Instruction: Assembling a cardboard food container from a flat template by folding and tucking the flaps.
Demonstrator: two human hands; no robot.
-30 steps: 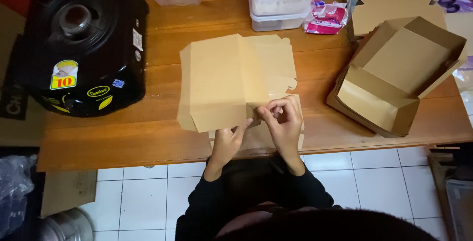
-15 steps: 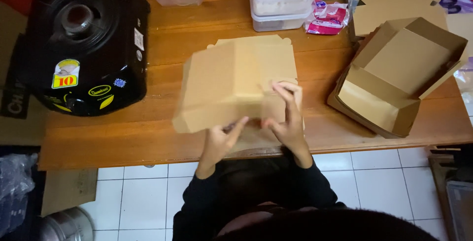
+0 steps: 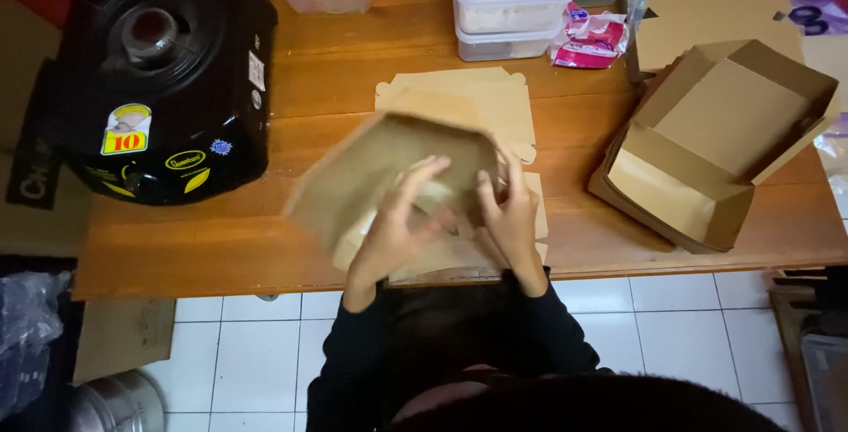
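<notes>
Both hands are raised over the wooden table (image 3: 221, 255). The left hand (image 3: 402, 220) and the right hand (image 3: 511, 211) grasp a blurred cardboard box blank (image 3: 371, 167) with bent fingers.

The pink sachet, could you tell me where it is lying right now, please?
In the head view the pink sachet lies at the far edge of the wooden table, right of centre, beside the stacked clear containers and behind the folded cardboard box.

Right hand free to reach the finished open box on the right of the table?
Probably not yet: the right hand and left hand both grip the cardboard piece being folded. The open box itself sits unobstructed on the table.
</notes>
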